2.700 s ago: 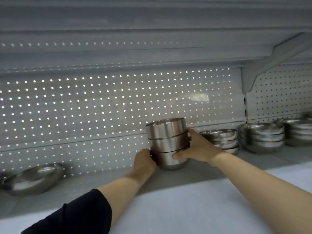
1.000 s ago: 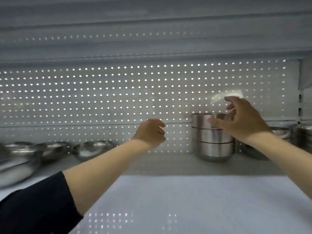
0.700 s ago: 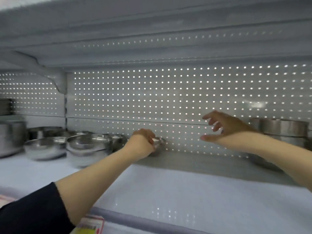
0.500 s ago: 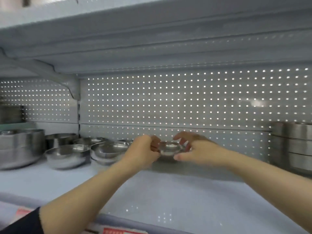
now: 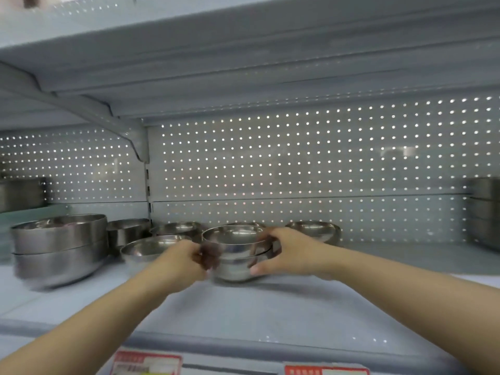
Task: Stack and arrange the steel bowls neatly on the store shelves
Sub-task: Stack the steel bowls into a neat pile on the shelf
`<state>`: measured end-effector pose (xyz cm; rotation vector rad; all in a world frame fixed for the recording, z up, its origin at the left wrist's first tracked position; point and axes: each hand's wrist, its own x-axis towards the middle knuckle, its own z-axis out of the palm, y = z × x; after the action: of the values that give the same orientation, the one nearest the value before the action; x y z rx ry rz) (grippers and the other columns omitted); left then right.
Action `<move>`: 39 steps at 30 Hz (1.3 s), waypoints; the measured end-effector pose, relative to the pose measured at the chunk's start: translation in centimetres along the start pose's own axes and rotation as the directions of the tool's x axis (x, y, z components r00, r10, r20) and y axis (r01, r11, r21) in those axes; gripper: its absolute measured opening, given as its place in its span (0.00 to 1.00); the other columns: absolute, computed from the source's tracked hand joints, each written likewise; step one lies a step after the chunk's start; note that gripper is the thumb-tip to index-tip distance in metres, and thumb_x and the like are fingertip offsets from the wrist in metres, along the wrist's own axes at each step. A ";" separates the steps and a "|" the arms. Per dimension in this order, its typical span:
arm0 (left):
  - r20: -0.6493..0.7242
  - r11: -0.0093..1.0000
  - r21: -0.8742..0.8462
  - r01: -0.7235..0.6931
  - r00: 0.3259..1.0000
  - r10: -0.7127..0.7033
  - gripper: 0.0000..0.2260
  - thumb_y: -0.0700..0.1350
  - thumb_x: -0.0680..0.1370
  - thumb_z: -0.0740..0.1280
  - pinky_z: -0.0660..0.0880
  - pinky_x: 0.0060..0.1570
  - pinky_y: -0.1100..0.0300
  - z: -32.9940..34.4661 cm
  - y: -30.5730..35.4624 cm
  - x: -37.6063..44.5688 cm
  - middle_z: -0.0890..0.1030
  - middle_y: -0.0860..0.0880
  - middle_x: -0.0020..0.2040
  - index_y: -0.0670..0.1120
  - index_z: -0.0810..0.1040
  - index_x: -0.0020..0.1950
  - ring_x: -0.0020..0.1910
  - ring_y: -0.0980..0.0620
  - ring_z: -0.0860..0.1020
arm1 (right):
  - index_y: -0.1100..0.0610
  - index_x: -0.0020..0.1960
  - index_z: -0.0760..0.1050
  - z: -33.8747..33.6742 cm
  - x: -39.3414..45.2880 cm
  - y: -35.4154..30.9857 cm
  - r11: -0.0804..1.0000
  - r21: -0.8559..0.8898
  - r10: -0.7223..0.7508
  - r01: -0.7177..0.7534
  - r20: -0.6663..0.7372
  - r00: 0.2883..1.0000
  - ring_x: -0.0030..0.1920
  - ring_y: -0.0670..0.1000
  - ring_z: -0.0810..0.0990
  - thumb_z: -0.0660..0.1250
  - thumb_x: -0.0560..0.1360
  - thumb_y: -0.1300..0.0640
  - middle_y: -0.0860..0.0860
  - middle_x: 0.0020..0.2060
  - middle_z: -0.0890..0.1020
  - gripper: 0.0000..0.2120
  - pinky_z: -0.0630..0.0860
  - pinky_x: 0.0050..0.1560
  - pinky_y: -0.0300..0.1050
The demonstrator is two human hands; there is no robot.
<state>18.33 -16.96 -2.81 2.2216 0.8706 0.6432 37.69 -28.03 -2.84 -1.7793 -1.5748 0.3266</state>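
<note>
A small stack of steel bowls [image 5: 235, 255] sits on the grey shelf [image 5: 270, 307], one bowl nested in another. My left hand [image 5: 184, 262] grips its left side and my right hand [image 5: 286, 250] grips its right side. More single steel bowls stand around it: one [image 5: 147, 249] just to the left, one [image 5: 315, 230] behind on the right, others [image 5: 176, 228] at the back. The taller bowl stack [image 5: 484, 212] stands at the far right edge.
Two large nested steel bowls [image 5: 58, 247] stand at the left, with a smaller straight-sided bowl [image 5: 127, 232] behind them. The perforated back panel [image 5: 297, 169] closes the rear and the upper shelf [image 5: 243, 50] hangs overhead. Red price tags [image 5: 147, 364] line the front edge.
Both hands left the tall stack at the right, swung left along the shelf and closed on a small bowl stack among the loose bowls. The view turned left.
</note>
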 end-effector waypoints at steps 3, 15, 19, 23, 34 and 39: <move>-0.007 0.998 -0.058 -0.017 1.000 0.016 0.13 0.26 0.72 0.61 0.73 0.45 0.62 0.5 1.6 2.0 0.80 0.45 0.42 0.40 0.80 0.45 0.41 0.51 0.76 | 0.45 0.44 0.77 -1.1 -0.4 0.2 0.999 0.044 0.026 -0.022 -0.098 0.995 0.35 0.34 0.77 0.79 0.59 0.46 0.38 0.35 0.80 0.17 0.72 0.37 0.27; -0.133 0.989 -0.083 -0.126 0.984 0.114 0.06 0.40 0.74 0.64 0.69 0.40 0.59 9.0 10.3 12.2 0.77 0.41 0.38 0.39 0.78 0.40 0.40 0.46 0.74 | 0.52 0.50 0.76 -12.9 -0.3 4.7 0.988 0.141 0.103 -0.059 -0.334 0.937 0.41 0.48 0.80 0.78 0.63 0.64 0.50 0.45 0.81 0.19 0.77 0.41 0.39; -0.130 0.984 -0.120 -0.128 0.985 0.113 0.07 0.34 0.72 0.60 0.71 0.40 0.58 10.8 9.1 13.2 0.80 0.37 0.43 0.37 0.78 0.42 0.44 0.40 0.77 | 0.52 0.53 0.76 -12.2 0.7 7.9 0.976 0.204 0.140 -0.073 -0.339 0.930 0.43 0.48 0.81 0.78 0.64 0.61 0.49 0.46 0.81 0.20 0.79 0.50 0.47; -0.137 0.983 -0.093 -0.159 0.980 0.145 0.10 0.31 0.70 0.58 0.76 0.49 0.51 11.2 8.2 13.2 0.80 0.33 0.49 0.38 0.78 0.40 0.54 0.37 0.78 | 0.51 0.56 0.76 -11.6 1.2 9.4 0.982 0.147 0.166 -0.121 -0.348 0.923 0.48 0.52 0.83 0.78 0.62 0.48 0.49 0.51 0.81 0.25 0.80 0.51 0.47; -0.017 0.986 -0.101 -0.130 0.992 0.129 0.20 0.31 0.70 0.52 0.74 0.51 0.58 11.8 7.1 13.7 0.81 0.42 0.51 0.42 0.79 0.52 0.52 0.44 0.77 | 0.45 0.45 0.77 -10.9 1.6 10.5 0.987 0.069 0.159 -0.144 -0.414 0.896 0.29 0.39 0.75 0.75 0.60 0.38 0.46 0.40 0.82 0.19 0.70 0.26 0.33; 0.046 0.983 -0.138 -0.121 0.991 0.128 0.19 0.32 0.73 0.56 0.72 0.55 0.58 12.6 6.9 13.8 0.79 0.42 0.56 0.46 0.75 0.60 0.57 0.44 0.76 | 0.46 0.49 0.76 -10.4 1.6 11.3 0.984 0.079 0.177 -0.159 -0.389 0.904 0.39 0.45 0.77 0.74 0.62 0.37 0.46 0.46 0.80 0.21 0.75 0.41 0.42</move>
<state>38.18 -15.78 -3.39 2.1722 0.6453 0.6763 52.99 -29.96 -2.55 -1.8144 -1.1245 0.0723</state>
